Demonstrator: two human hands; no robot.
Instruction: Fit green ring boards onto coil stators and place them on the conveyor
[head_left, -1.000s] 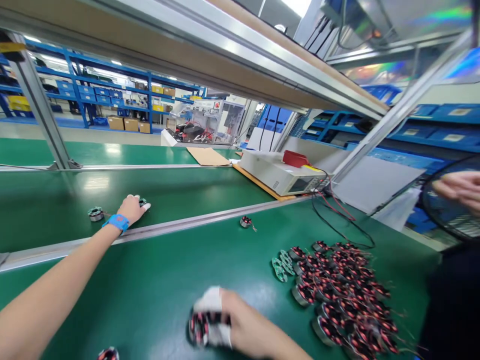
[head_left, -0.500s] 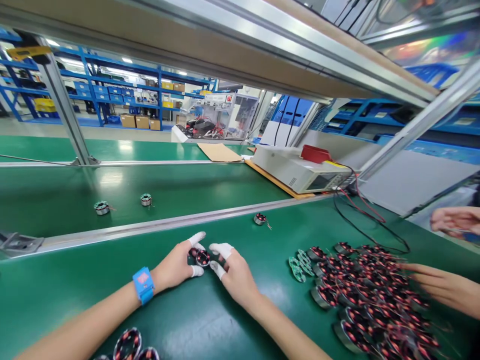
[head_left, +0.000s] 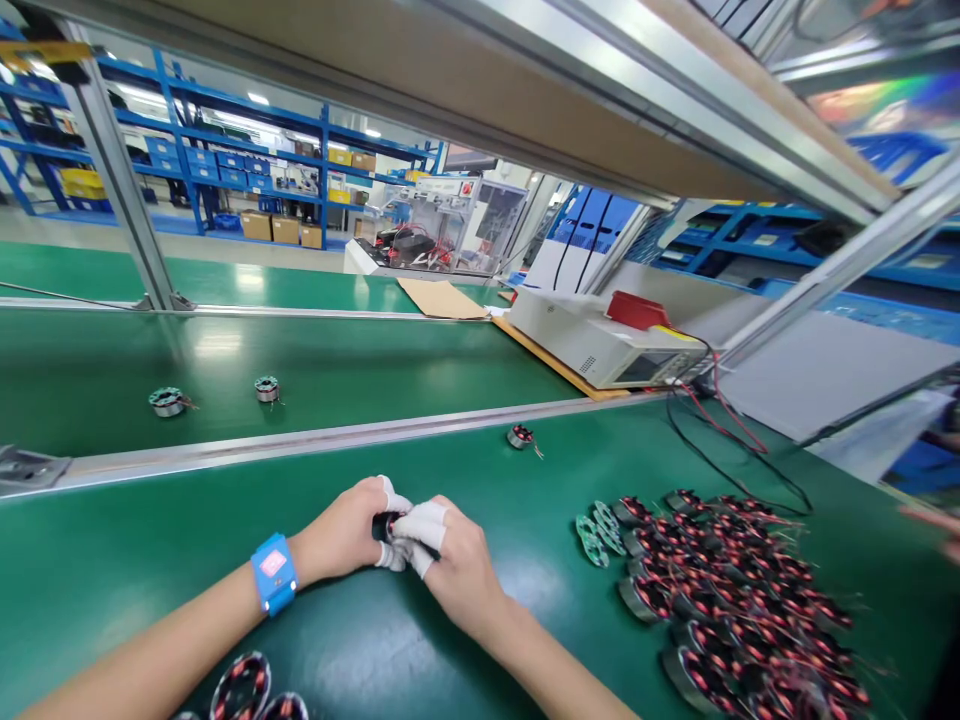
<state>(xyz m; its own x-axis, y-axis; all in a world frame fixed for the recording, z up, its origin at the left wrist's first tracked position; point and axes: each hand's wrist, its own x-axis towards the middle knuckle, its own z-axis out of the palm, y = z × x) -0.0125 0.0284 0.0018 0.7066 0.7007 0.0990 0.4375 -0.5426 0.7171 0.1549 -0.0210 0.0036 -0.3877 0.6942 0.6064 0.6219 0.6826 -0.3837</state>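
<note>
A small motor stator point(head_left: 383, 526), dark with a round rim, is gripped between both hands over the green bench. My left hand point(head_left: 351, 527), with white finger cots and a blue wrist strap point(head_left: 274, 574), holds its left side. From the right, the white-covered fingertips of my right hand point(head_left: 457, 560) are pressed together against it and hide most of it. Another copper-wound stator point(head_left: 519, 436) rests farther back, near the metal rail. Right of my hands lie several green circuit boards point(head_left: 598, 535) beside a large cluster of wound stators point(head_left: 735, 590).
Two stators topped with green boards, a left one point(head_left: 166, 402) and a right one point(head_left: 267, 389), sit on the belt beyond the rail point(head_left: 300, 440). A grey instrument point(head_left: 600, 340) with cables stands back right. More stators point(head_left: 241, 688) lie bottom left. A co-worker's blurred hand point(head_left: 941, 528) shows at the right edge.
My right hand has closed in on the stator, now mostly covered by fingers. Both board-topped stators on the belt have shifted left. The co-worker's hand has withdrawn from the cluster.
</note>
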